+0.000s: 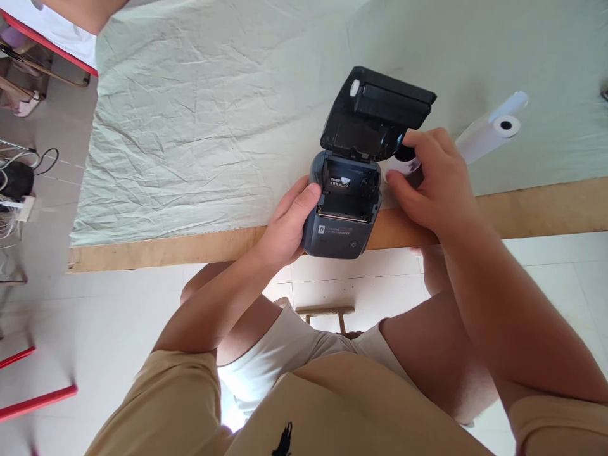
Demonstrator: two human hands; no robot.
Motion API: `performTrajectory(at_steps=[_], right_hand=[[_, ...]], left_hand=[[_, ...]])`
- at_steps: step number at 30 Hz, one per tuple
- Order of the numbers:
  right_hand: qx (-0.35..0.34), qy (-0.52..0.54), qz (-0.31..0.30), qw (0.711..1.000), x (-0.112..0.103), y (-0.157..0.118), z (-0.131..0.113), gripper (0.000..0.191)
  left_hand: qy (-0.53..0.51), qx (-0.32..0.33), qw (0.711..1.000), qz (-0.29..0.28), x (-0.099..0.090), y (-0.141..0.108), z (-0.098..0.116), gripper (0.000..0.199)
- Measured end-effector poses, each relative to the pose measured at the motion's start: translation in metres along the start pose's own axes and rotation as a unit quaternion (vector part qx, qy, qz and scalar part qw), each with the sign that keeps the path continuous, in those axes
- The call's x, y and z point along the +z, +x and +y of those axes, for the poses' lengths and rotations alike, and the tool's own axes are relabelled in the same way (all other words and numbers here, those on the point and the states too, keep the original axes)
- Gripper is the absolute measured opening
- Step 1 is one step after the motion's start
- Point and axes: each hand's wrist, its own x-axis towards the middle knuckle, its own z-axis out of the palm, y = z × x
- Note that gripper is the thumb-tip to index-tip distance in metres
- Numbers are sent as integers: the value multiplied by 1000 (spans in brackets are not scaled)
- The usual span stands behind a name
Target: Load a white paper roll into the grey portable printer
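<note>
My left hand (292, 218) grips the left side of a dark portable label printer (339, 237), its thumb on the rim of the paper bay. The printer's lid (380, 114) is swung up, and the bay (346, 190) inside holds no roll. To the right of the printer, my right hand (437, 177) has its thumb and index finger around a small white roll (405, 166) with a dark centre. The lid and fingers partly hide that roll. Beyond this hand, a longer white paper roll (484, 136) lies on the cloth, its loose end curling up.
A pale green wrinkled cloth (213, 126) covers the table, with a bare wooden front edge (166, 249). Another person's arm (85, 9) reaches in at the upper left. Cables (14, 171) lie at far left. A wooden stool (325, 311) stands below the table.
</note>
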Motion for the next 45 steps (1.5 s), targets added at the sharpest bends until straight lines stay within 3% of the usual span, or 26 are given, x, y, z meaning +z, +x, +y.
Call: performTrajectory(at_steps=[6, 10, 14, 16, 18, 20, 24, 29, 37, 42, 45], right_hand=[[20, 23, 97, 995, -2, -2, 6, 56], [-37, 140, 226, 963, -22, 9, 7, 36], [-143, 168, 321, 921, -21, 13, -37, 47], [-193, 127, 277, 933, -9, 8, -69, 51], [-167, 70, 132, 975, 4, 3, -93, 52], [-168, 15, 96, 981, 12, -1, -101, 53], [-202, -34, 125, 971, 13, 3, -84, 38], [-255, 1, 152, 955, 13, 8, -68, 29], [-184, -30, 72, 980, 8, -1, -74, 19], [-256, 68, 100, 959, 14, -3, -86, 12], [-220, 81, 114, 965, 16, -5, -83, 14]], left_hand=[[2, -6, 1000, 4, 2, 1, 1, 60], [2, -5, 1000, 3, 1, 1, 0, 60], [-2, -4, 1000, 4, -2, 1, -4, 58], [-2, 3, 1000, 5, -3, 0, -4, 56], [2, 21, 1000, -1, -3, 0, -4, 55], [11, 37, 999, -10, -2, -1, -2, 56], [25, 17, 999, -23, -1, -3, 3, 64], [16, -11, 1000, -25, -1, -3, 4, 68], [7, -6, 1000, -8, 2, -5, 4, 62], [17, 27, 999, -23, -4, -6, 0, 64], [40, 36, 998, -22, -6, -5, 2, 81]])
